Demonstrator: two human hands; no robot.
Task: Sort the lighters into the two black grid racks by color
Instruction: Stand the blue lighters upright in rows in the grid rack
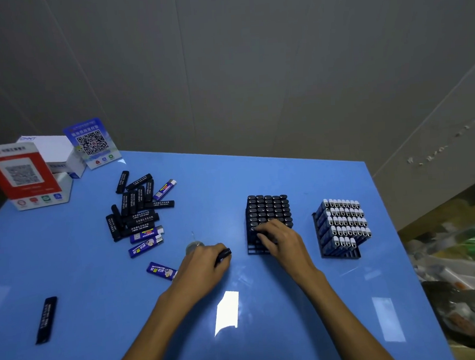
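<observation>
Fingers of my left hand (207, 260) curl round a black lighter (223, 255); right hand (279, 236) fingertips press into the black rack (258, 249), grip unclear. Lighters look light, stiff, slick plastic; I'd pinch mid-body. Loose pile (139, 212) sits left; blue rack (340, 253) right.

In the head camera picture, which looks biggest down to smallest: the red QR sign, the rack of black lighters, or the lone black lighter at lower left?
1. Red QR sign.
2. Rack of black lighters, partly hidden by the right hand.
3. Lone black lighter, though nearness enlarges it.
</observation>
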